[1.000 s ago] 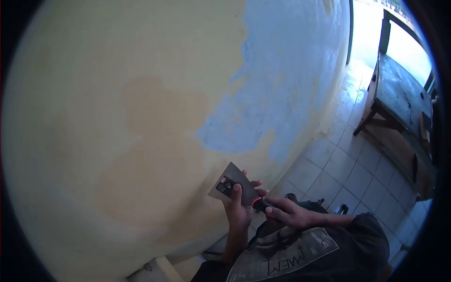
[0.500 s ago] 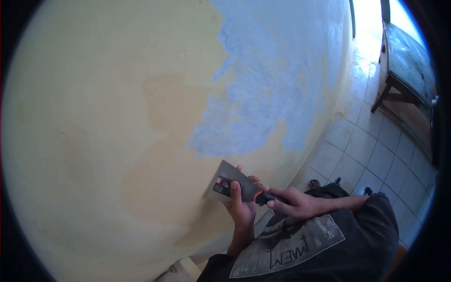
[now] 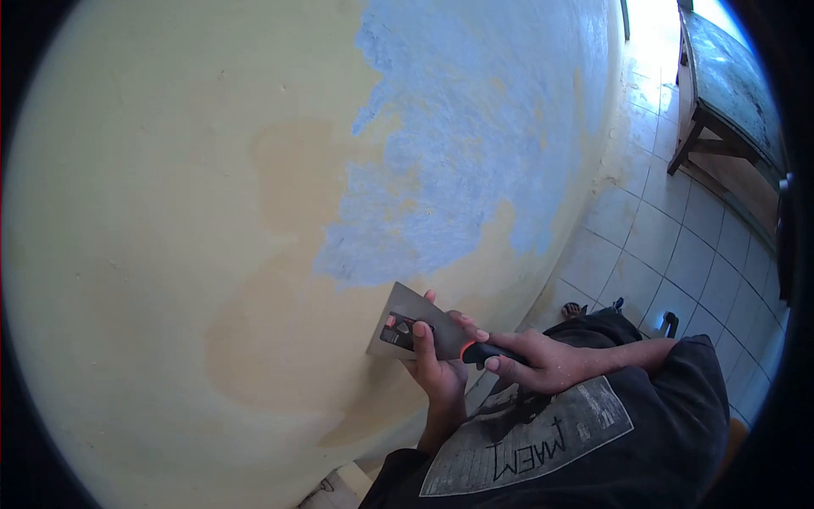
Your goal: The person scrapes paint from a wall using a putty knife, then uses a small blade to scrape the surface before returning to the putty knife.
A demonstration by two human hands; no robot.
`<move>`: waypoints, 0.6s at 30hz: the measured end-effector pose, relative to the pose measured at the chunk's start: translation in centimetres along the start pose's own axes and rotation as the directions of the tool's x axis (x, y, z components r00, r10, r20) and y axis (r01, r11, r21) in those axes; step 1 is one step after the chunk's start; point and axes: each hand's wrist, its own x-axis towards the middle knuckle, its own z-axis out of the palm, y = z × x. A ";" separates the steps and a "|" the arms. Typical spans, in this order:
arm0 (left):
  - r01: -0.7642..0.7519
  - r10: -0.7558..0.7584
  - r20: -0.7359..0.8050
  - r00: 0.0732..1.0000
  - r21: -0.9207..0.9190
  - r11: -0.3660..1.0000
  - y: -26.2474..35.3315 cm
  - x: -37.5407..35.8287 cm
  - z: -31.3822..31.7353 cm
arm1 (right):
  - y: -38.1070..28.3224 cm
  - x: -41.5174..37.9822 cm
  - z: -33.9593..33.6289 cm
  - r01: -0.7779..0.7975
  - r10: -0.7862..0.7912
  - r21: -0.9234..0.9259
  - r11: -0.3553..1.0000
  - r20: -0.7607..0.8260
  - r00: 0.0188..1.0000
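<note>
A wide metal putty knife (image 3: 437, 321) with a black and orange handle is held in front of the wall. My right hand (image 3: 547, 362) is closed round its handle. My left hand (image 3: 437, 377) holds the blade, its thumb lying on the dark label and its other fingers behind the metal. Beyond the blade stands the yellowish wall (image 3: 170, 212), which has darker tan patches. Bluish-white patchy coating (image 3: 458, 161) covers the wall's upper right part, with uneven edges just above the blade.
At the upper right a worn table (image 3: 733, 89) with wooden legs stands on the tiled floor (image 3: 649, 246). Feet in sandals (image 3: 574, 310) show below the wall's edge. A pale object (image 3: 339, 489) lies at the bottom.
The view has shifted slightly, so the wall coating and table appear farther left and higher. Both hands keep their hold on the putty knife.
</note>
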 end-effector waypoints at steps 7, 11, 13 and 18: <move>0.007 -0.007 -0.035 0.999 -0.019 1.000 0.5 0.0 0.2 | -0.4 0.2 0.4 0.029 -0.030 -0.037 0.999 -0.021 0.999; 0.026 -0.005 0.115 0.993 -0.181 0.983 0.0 0.0 -0.7 | -1.0 0.2 0.1 0.003 -0.003 -0.028 1.000 0.000 1.000; -0.015 0.016 0.010 1.000 -0.114 0.993 -0.6 -0.3 -0.8 | -1.2 -0.1 -0.1 -0.024 0.025 -0.033 0.999 0.003 1.000; -0.045 0.047 0.036 0.998 -0.069 0.997 -0.3 0.1 -0.8 | -1.5 0.5 -0.2 -0.039 0.041 -0.088 0.995 0.019 0.999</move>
